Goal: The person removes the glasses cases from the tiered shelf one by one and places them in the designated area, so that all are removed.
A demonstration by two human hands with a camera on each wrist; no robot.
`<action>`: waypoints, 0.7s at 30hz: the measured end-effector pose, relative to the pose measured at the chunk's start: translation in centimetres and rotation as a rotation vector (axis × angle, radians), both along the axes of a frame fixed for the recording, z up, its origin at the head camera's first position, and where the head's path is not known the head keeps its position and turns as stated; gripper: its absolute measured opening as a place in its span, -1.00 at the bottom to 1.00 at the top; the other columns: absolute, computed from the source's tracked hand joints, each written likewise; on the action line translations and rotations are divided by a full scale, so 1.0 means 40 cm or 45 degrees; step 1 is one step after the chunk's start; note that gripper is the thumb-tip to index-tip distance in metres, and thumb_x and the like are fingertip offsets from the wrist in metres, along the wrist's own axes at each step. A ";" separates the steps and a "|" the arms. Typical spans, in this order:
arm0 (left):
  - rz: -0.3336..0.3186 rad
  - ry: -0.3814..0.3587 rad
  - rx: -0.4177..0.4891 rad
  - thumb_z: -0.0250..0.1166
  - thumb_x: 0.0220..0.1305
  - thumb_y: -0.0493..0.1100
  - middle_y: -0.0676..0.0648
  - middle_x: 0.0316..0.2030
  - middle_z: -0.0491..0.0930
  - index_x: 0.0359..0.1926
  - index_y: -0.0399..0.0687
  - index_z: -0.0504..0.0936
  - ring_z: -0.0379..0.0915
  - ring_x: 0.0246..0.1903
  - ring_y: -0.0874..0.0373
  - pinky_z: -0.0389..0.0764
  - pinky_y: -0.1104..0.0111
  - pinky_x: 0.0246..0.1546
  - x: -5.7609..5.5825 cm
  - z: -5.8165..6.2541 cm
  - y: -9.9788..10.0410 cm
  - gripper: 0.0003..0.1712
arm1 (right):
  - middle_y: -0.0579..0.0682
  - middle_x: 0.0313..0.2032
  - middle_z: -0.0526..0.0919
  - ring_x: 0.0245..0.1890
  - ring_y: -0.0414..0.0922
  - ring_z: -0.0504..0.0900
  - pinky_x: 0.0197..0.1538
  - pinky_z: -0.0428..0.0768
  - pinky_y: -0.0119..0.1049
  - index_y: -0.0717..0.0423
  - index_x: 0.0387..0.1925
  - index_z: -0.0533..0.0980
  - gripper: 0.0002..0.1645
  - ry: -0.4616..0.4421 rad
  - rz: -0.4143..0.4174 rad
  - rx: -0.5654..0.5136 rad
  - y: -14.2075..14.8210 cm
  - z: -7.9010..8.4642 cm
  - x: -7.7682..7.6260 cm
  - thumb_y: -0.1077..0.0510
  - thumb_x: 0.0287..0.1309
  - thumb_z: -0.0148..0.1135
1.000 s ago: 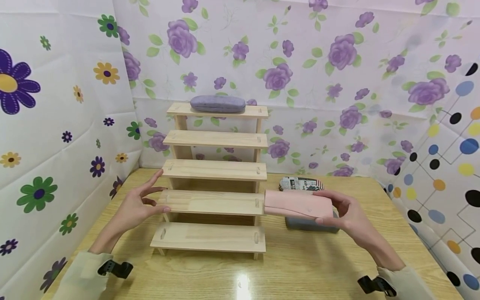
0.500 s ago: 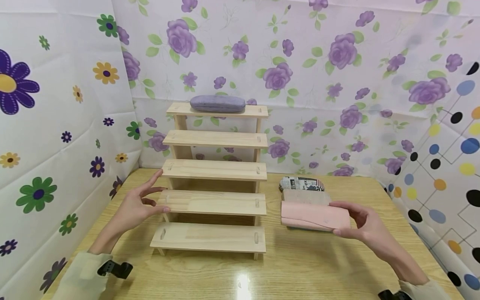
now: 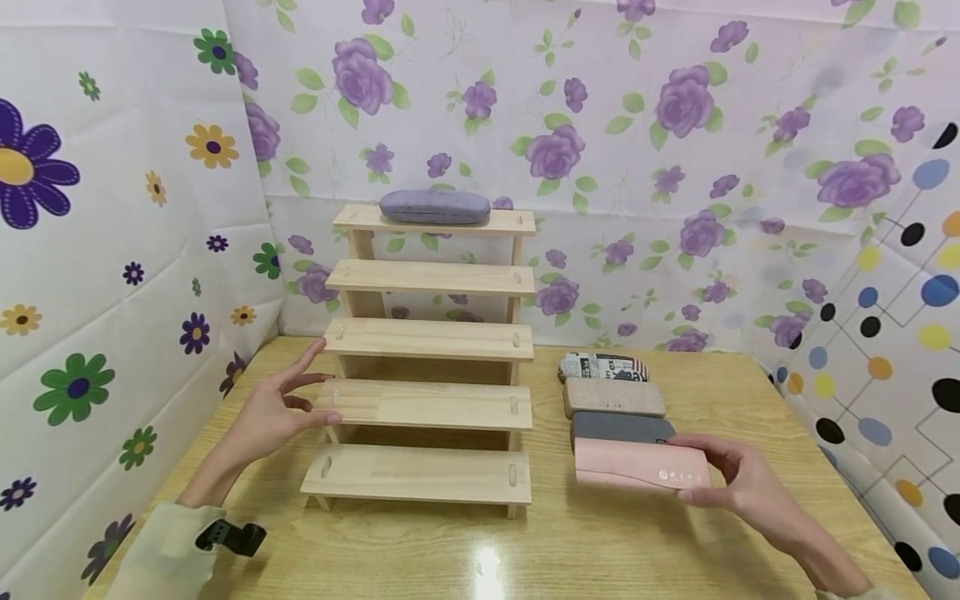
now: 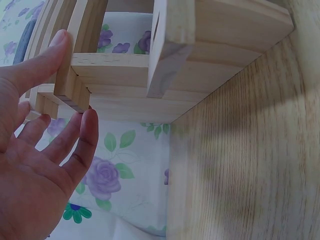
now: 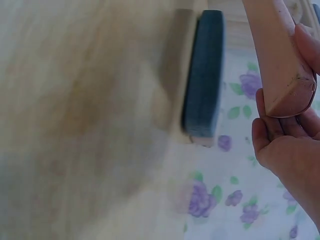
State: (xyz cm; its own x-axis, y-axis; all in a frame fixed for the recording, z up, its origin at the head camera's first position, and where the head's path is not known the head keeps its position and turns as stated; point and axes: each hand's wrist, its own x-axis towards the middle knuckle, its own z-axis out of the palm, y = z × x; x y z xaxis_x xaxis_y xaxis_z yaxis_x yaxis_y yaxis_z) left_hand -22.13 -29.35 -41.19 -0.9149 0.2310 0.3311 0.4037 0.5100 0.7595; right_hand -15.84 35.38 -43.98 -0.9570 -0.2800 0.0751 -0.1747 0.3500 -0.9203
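Note:
In the head view, my right hand (image 3: 750,492) pinches a pink glasses case (image 3: 633,462) by its right end, thumb in front and fingers behind. The right wrist view shows the case (image 5: 280,55) raised off the table. Just behind it lies a dark blue-grey glasses case (image 3: 618,427), partly covered by the pink one. At the left of a five-tier wooden display rack (image 3: 442,406), my left hand (image 3: 266,417) holds the end of the second shelf from the bottom. Its thumb is on the shelf's front edge, and the index fingertip reaches the shelf above.
A purple glasses case (image 3: 435,207) lies on the rack's top shelf. Behind the dark case are a beige case (image 3: 613,397) and a newsprint-patterned case (image 3: 602,367) in a row on the wood-grain table (image 3: 405,554). Flowered cloth (image 3: 637,167) hangs behind and at the sides.
My right hand has carried the pink case right and toward me, away from the rack, uncovering the beige case and part of the dark one. Printing now shows on its front. The left hand has stayed put.

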 end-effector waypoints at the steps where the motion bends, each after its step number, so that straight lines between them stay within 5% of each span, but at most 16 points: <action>1: -0.001 0.000 0.000 0.66 0.13 -0.20 -0.16 0.57 0.24 0.69 0.29 0.11 0.51 0.27 -0.23 0.69 0.37 -0.19 0.001 0.002 0.001 0.25 | 0.16 0.23 0.65 0.20 -0.28 0.58 0.06 0.62 -0.35 0.31 0.34 0.52 -0.25 -0.013 -0.006 0.010 0.001 -0.006 0.001 0.29 0.12 0.58; 21: 0.012 -0.006 -0.021 0.66 0.13 -0.17 -0.19 0.54 0.29 0.69 0.32 0.10 0.51 0.27 -0.20 0.70 0.32 -0.17 -0.001 0.000 -0.004 0.26 | 0.11 0.26 0.63 0.21 -0.35 0.49 0.08 0.56 -0.35 0.15 0.29 0.60 -0.23 -0.082 -0.100 0.182 0.022 -0.069 -0.016 0.15 0.01 0.68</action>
